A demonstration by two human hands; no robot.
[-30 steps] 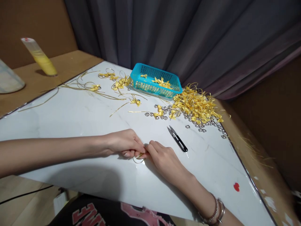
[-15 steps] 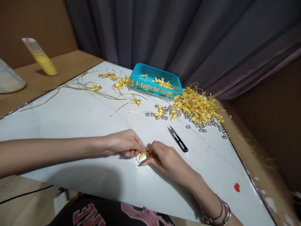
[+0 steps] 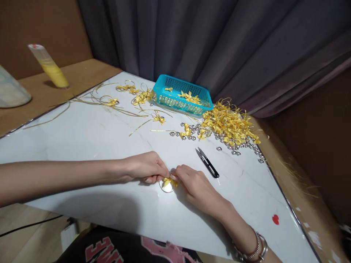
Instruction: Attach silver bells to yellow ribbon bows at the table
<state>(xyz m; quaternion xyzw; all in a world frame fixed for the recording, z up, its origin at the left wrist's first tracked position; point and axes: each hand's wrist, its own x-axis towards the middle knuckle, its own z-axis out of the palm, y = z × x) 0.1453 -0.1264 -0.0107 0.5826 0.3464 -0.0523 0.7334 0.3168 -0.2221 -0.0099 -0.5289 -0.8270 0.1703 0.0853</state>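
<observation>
Between my hands, low over the table, is a yellow ribbon bow (image 3: pixel 168 182) with a thin gold cord looped below it. My left hand (image 3: pixel 149 168) is closed, thumb and fingers pinching at the bow's upper left side. From the other side my right hand (image 3: pixel 193 182) pinches at the bow's upper right; its fingertips nearly meet the left ones. The exact spot gripped is partly hidden by the fingers. Beyond my right hand lies a pair of black-handled thread snips (image 3: pixel 207 163), blades pointing away to the left.
A blue plastic basket (image 3: pixel 182 106) with yellow bows stands at the back. Right of it are a heap of yellow bows (image 3: pixel 230 122) and several silver beads (image 3: pixel 236 152). Bows with gold cords (image 3: pixel 112 102) lie back left. A yellow-filled tube (image 3: pixel 52 71) stands farther left.
My right thumb has moved up from beneath the bow to its upper edge, so more of the bow and cord loop shows. My left hand has hardly moved.
</observation>
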